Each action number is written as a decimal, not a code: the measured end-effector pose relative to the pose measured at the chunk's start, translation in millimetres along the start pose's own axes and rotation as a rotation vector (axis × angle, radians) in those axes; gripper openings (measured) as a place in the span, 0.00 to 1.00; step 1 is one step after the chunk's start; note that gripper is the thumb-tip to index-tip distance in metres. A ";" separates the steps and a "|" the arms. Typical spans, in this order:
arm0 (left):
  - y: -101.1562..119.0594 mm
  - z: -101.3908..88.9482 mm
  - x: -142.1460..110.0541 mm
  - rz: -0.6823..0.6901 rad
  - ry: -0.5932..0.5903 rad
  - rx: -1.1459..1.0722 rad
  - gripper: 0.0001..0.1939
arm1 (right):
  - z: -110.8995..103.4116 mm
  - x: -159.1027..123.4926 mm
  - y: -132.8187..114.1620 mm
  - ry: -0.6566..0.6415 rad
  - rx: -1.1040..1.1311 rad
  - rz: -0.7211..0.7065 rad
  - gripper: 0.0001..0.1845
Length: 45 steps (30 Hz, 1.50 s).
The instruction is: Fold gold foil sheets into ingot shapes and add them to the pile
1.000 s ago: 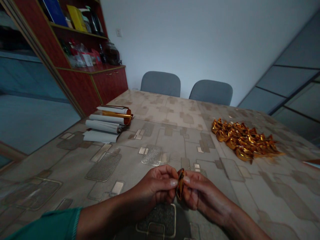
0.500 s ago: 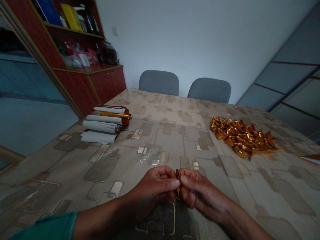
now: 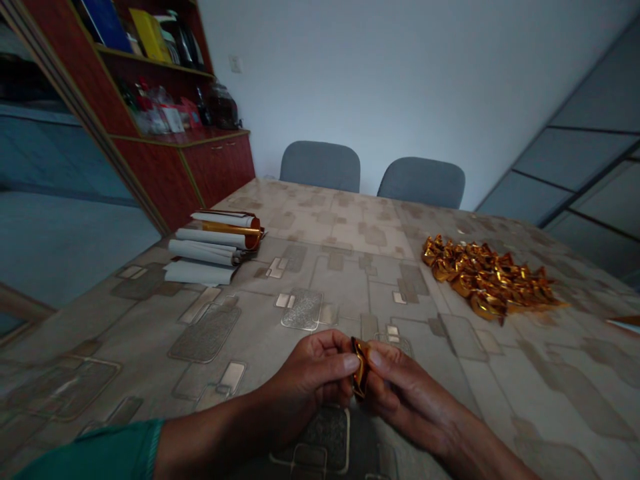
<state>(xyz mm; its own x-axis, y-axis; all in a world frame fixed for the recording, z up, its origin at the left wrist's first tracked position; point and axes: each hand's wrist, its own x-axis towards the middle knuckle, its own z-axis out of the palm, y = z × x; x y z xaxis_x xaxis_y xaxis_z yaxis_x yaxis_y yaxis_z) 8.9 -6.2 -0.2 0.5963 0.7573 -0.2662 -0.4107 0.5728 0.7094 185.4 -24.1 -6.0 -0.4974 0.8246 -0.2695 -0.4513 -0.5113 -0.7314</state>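
Head view: gold foil piece (image 3: 360,368) pinched between left hand (image 3: 315,373) and right hand (image 3: 400,387).

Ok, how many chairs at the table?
2: one grey chair and another grey chair, side by side beyond the far edge of the table. Others could be out of frame.

From my station I see the rolled sheets (image 3: 215,245) on the left of the surface (image 3: 340,280) and the heap of foil folds (image 3: 487,280) on its right, well apart. A cabinet (image 3: 217,163) stands beyond the sheets; a chair (image 3: 320,167) and another chair (image 3: 421,183) stand side by side behind the far edge. Near me, a single foil fold (image 3: 360,367) sits between the left hand (image 3: 315,373) and right hand (image 3: 407,393).
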 end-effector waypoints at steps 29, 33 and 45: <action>-7.2 -0.7 1.8 0.100 -0.029 0.038 0.22 | 5.2 -0.7 4.1 -0.079 0.044 -0.057 0.24; -5.3 1.5 0.4 0.090 -0.009 0.030 0.22 | 5.0 0.6 4.2 -0.118 0.050 -0.050 0.23; -4.0 4.3 0.0 0.081 0.047 0.026 0.24 | 6.9 -0.2 2.7 -0.113 0.050 -0.056 0.24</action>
<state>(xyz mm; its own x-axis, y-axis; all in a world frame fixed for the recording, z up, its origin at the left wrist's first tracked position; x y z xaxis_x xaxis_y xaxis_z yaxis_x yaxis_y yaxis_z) 13.5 -9.8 -0.2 0.5284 0.8151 -0.2376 -0.4380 0.5015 0.7461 179.2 -27.4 -3.6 -0.5497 0.8209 -0.1546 -0.5156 -0.4791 -0.7104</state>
